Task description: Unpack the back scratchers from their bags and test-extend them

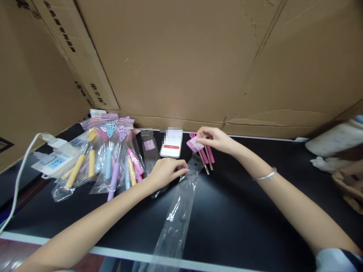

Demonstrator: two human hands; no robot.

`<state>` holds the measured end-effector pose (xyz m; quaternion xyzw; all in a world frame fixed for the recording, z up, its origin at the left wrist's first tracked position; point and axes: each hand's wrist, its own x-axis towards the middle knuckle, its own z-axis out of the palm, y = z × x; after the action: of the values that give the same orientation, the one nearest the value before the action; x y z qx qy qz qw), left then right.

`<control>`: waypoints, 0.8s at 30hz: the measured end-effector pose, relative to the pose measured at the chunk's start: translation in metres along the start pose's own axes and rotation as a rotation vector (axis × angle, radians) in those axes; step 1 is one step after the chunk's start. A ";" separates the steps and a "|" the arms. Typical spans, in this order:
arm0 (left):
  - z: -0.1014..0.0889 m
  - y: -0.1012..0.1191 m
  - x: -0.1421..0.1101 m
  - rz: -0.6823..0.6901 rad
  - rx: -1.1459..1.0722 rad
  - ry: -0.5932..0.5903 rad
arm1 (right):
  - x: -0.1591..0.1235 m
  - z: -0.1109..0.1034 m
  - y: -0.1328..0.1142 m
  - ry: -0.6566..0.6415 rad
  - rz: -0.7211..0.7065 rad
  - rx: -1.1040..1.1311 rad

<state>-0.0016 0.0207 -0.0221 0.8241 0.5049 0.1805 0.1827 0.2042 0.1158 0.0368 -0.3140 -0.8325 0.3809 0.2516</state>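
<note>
My left hand (166, 172) rests on the black table (241, 211), fingers curled and pinching the top edge of a long clear plastic bag (178, 211) that runs toward me. My right hand (214, 139) is closed on a small pink card (195, 144), held over two pink-handled back scratchers (208, 155) lying by the bag's open end. A silver bangle circles my right wrist.
A heap of bagged scratchers (110, 158) in yellow, blue, pink and purple lies at left beside a white power strip (55, 160) and its cable. A phone (171, 143) lies behind the hands. Cardboard sheets (198, 56) wall the back and left. White cloth (334, 143) lies at right.
</note>
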 end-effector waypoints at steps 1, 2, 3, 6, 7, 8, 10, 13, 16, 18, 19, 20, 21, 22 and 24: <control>0.002 -0.001 0.000 0.006 -0.006 -0.013 | 0.013 0.000 0.000 0.062 -0.004 0.027; 0.004 -0.001 0.000 0.016 -0.010 -0.022 | 0.027 0.004 0.000 0.112 -0.004 0.052; 0.006 -0.002 0.000 0.029 -0.015 -0.027 | 0.042 0.009 0.001 0.142 0.007 0.067; 0.008 -0.001 0.000 0.048 -0.038 -0.039 | 0.087 0.037 0.002 0.180 0.095 -0.020; 0.008 -0.001 0.000 0.049 -0.046 -0.041 | 0.101 0.047 0.002 0.197 0.112 -0.050; 0.008 0.000 0.000 0.050 -0.050 -0.041 | 0.113 0.056 0.003 0.218 0.124 -0.077; 0.007 0.000 0.000 0.051 -0.043 -0.032 | 0.132 0.069 0.004 0.262 0.144 -0.128; 0.006 0.000 0.000 0.057 -0.024 -0.026 | 0.142 0.073 0.006 0.310 0.164 -0.207; 0.005 0.002 0.000 0.049 -0.037 -0.038 | 0.131 0.064 0.008 0.291 0.134 -0.251; 0.003 0.003 0.000 0.018 -0.068 -0.041 | 0.112 0.055 0.007 0.249 0.100 -0.256; 0.002 0.004 0.000 -0.003 -0.093 -0.042 | 0.098 0.051 0.006 0.224 0.081 -0.250; 0.001 0.004 0.000 -0.026 -0.127 -0.042 | 0.082 0.045 0.005 0.194 0.061 -0.234; 0.000 0.004 0.000 -0.047 -0.171 -0.039 | 0.065 0.041 0.003 0.159 0.042 -0.211; -0.001 0.004 0.000 -0.065 -0.221 -0.034 | 0.046 0.036 0.000 0.110 0.025 -0.166; -0.001 0.003 0.002 -0.092 -0.326 -0.009 | 0.010 0.029 -0.006 0.014 0.055 -0.084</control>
<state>0.0009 0.0209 -0.0197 0.7605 0.5053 0.2479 0.3240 0.1765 0.1058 0.0259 -0.3495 -0.8372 0.3501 0.2333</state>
